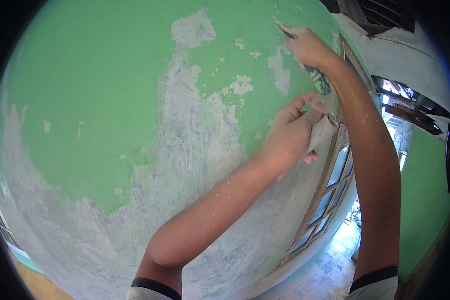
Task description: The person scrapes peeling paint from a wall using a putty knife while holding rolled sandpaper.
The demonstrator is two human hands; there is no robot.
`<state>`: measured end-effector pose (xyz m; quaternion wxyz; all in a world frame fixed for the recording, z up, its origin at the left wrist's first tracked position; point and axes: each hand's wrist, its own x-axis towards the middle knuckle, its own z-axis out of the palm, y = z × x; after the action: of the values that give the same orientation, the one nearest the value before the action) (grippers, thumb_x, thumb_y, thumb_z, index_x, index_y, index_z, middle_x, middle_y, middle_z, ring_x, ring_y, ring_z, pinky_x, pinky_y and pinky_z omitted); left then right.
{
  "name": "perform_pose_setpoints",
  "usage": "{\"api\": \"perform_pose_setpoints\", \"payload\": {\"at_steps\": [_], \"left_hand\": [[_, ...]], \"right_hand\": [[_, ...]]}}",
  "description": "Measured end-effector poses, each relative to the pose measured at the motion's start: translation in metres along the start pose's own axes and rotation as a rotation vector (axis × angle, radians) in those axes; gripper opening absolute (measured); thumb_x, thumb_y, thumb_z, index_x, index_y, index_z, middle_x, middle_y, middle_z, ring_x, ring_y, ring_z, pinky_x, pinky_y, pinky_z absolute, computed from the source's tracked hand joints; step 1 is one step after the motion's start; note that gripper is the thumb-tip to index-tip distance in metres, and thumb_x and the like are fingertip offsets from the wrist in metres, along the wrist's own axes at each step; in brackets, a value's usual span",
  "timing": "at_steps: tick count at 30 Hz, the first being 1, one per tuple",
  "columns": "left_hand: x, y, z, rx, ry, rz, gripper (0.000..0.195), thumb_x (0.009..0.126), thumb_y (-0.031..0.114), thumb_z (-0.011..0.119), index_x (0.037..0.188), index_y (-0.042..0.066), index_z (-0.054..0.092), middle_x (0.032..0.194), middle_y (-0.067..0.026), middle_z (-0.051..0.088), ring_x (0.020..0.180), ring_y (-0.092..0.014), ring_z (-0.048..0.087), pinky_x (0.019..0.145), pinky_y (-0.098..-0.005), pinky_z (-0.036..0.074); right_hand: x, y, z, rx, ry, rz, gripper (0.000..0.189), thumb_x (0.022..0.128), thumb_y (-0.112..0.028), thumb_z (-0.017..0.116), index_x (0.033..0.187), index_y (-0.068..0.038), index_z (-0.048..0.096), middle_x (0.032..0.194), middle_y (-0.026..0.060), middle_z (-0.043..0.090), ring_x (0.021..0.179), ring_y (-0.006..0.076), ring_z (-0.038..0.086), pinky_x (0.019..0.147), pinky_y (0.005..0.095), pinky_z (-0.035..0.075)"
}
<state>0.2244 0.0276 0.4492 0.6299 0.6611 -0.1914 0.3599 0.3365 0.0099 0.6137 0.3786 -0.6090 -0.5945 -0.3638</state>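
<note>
A wall with green paint (97, 93) fills most of the view, and pale grey plaster (187, 123) shows where the paint is gone. High on the right, my right hand (310, 47) grips a scraper (318, 79) with a dark, paint-smeared handle. Its front end points up and left against the green surface; the blade is mostly hidden by my fingers. Below it, my left hand (290, 131) holds a rolled greyish sheet (321, 135), possibly sandpaper, under the thumb. The left index finger reaches up close to the scraper's handle end. Pale flecks dot both forearms.
A wood-framed window (324, 204) with glass panes borders the wall on the right, close to both hands. Beyond lie a light tiled floor (322, 262), another green wall (422, 202) and a damaged ceiling (393, 48). Small bare patches (242, 84) dot the paint.
</note>
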Motion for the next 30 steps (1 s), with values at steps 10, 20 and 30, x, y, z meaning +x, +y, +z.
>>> {"api": "perform_pose_setpoints", "payload": {"at_steps": [10,20,30], "left_hand": [[-0.017,0.001,-0.013,0.119,-0.003,-0.089,0.048,0.097,0.029,0.040,0.138,0.006,0.029,0.104,-0.0080,0.063,0.051,-0.008,0.053,0.039,-0.0190,0.042],[-0.031,0.003,-0.020,0.091,-0.047,-0.099,0.048,0.097,0.033,0.041,0.138,0.009,0.030,0.104,-0.0087,0.063,0.050,-0.008,0.053,0.038,-0.0183,0.042],[-0.061,0.023,-0.038,0.070,0.065,-0.072,0.045,0.097,0.030,0.037,0.137,0.009,0.033,0.105,-0.0140,0.063,0.047,-0.010,0.055,0.033,-0.0160,0.039]], "right_hand": [[0.033,-0.006,-0.009,-0.124,0.100,0.015,0.052,0.082,-0.017,0.052,0.133,-0.005,0.045,0.070,0.0165,0.063,0.049,0.0246,0.058,0.056,0.0367,0.049],[0.027,-0.007,0.002,-0.062,0.140,-0.006,0.050,0.084,-0.014,0.051,0.133,-0.007,0.045,0.058,0.0100,0.054,0.037,0.0171,0.046,0.043,0.0324,0.042],[0.037,-0.007,-0.018,-0.165,0.052,-0.049,0.052,0.080,-0.015,0.055,0.131,-0.006,0.048,0.070,0.0159,0.062,0.048,0.0236,0.057,0.052,0.0357,0.048]]}}
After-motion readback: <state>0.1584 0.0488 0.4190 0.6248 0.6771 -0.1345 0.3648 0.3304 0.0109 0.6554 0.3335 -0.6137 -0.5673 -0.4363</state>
